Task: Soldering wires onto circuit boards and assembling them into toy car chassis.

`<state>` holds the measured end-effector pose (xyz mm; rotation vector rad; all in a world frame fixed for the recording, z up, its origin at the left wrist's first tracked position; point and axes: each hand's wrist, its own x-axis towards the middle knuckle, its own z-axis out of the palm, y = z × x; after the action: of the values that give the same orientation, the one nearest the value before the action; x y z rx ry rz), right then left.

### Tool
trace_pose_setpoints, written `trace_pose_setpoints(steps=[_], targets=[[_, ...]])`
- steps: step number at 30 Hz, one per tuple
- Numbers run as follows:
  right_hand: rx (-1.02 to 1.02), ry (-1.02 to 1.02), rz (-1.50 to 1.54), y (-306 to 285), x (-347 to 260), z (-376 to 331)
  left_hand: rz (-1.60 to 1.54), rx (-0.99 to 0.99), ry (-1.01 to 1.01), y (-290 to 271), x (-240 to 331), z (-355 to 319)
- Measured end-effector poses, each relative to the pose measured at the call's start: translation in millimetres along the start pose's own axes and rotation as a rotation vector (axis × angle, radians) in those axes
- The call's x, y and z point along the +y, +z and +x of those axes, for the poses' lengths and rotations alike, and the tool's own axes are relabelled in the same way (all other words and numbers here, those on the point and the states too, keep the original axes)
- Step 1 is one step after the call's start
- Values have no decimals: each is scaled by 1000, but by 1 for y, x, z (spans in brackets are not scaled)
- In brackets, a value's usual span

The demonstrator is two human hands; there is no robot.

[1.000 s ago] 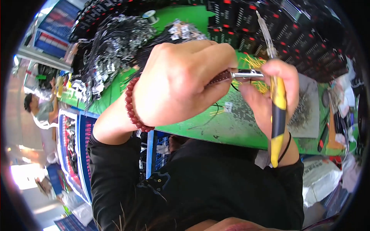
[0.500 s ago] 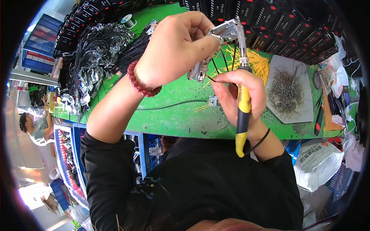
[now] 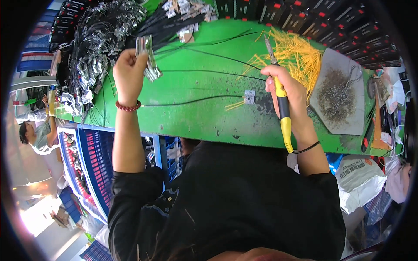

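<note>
I see my left hand (image 3: pixel 129 69) clamped on a small metal part (image 3: pixel 147 58) in the upper left. My right hand (image 3: pixel 287 89) grips the yellow soldering iron (image 3: pixel 281 102), pointing up, well apart.

A green workbench (image 3: pixel 204 117) stands above blue crates (image 3: pixel 93 169), with perhaps sunlit floor (image 3: pixel 39 217) below.

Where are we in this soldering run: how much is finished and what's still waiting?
Looks done: a heap of wired metal parts lies at the bench's left. In hand: the left hand holds a small metal piece by that heap; the right hand grips the yellow-handled soldering iron. Left: one small part on its black wire and many yellow wires.
</note>
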<state>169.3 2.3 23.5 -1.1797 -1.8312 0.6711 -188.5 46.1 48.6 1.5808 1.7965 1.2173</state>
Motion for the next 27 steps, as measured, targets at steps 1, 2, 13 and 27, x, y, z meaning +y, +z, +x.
trace_pose_setpoints(steps=[1,2,13,27], targets=[[-30,66,32,3,3,-5,22,13,-1,1,-20,-10],[-43,87,35,9,7,-10,91,36,-90,3,-34,-24],[-63,-13,231,32,15,-30,393,-307,601,75,56,-64],[82,85,276,35,28,-39,-30,-721,289,132,66,-86]])
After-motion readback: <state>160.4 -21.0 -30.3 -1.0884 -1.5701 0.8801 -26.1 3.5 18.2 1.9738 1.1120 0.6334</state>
